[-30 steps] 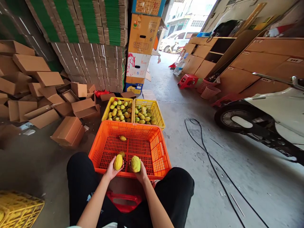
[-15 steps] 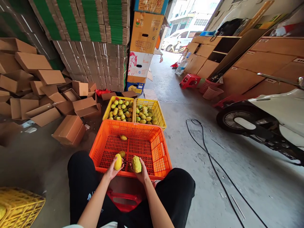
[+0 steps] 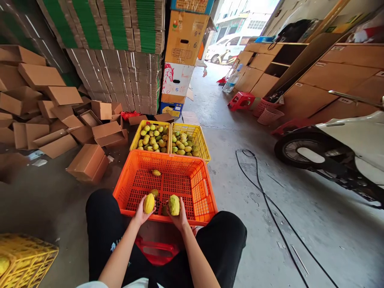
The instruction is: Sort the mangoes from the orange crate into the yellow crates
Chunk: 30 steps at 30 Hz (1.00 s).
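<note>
Over the near side of an orange plastic crate (image 3: 212, 196), my left hand (image 3: 140, 212) holds a yellow oval fruit (image 3: 149, 203), ridged and papaya-like. Level with it, my right hand (image 3: 180, 217) has its fingers round a greener, lumpy papaya-like fruit (image 3: 174, 205). Inside the crate, one yellowish fruit (image 3: 156, 173) lies toward the back. A duller fruit (image 3: 154, 193) sits just behind my left hand, and a dark one (image 3: 165, 210) is partly hidden beside my right hand. The crate stands between my knees.
Two yellow crates (image 3: 205, 146) with many similar fruits stand behind the orange one. Loose cardboard boxes (image 3: 88, 164) crowd the left. A black cable (image 3: 264, 196) and a scooter (image 3: 330, 152) are on the right. Another yellow crate (image 3: 33, 260) is at lower left.
The greenish fruit in my right hand has turned, showing a greener side, and moved slightly right. The yellow fruit in my left hand has rotated a little. Both stay held.
</note>
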Motion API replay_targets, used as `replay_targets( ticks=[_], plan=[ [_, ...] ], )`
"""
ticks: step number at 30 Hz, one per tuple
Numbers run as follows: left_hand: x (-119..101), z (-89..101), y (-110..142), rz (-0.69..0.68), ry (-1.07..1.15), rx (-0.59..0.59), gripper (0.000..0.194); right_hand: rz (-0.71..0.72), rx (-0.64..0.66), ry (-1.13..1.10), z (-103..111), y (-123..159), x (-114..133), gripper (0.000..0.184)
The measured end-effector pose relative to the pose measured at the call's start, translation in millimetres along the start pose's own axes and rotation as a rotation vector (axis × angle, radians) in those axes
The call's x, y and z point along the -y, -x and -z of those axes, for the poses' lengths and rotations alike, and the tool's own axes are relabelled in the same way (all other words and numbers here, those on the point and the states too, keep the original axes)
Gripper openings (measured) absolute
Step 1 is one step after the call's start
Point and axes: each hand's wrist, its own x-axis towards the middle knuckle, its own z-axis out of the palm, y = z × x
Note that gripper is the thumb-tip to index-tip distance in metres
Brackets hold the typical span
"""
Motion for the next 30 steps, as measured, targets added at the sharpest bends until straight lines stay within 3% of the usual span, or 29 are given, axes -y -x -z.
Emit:
replay_targets(
  ticks=[5, 12, 19, 25, 30],
  plan=[
    [-1, 0.8, -2, 0.024, 0.002, 0.032, 0.037, 0.031, -0.084, -0.011, 3, -3, -2, 0.029],
    [1, -0.1, 4, -0.026, -0.007, 0.082, 0.037, -0.048, 0.002, 0.024, 6, -9, -3, 0.033],
    [3, 1.0, 6, -0.059, -0.060, 0.059, 0.010, -0.075, 0.090, 0.070, 9, -10, -1, 0.039],
    [3, 3.5, 1, -0.096, -0.051, -0.062, 0.020, 0.009, 0.083, 0.036, 6, -4, -1, 0.037],
    [0, 0.5, 4, -0.045, -0.050, 0.027, 0.035, 0.005, 0.007, 0.044, 3, -2, -1, 0.032]
  ],
)
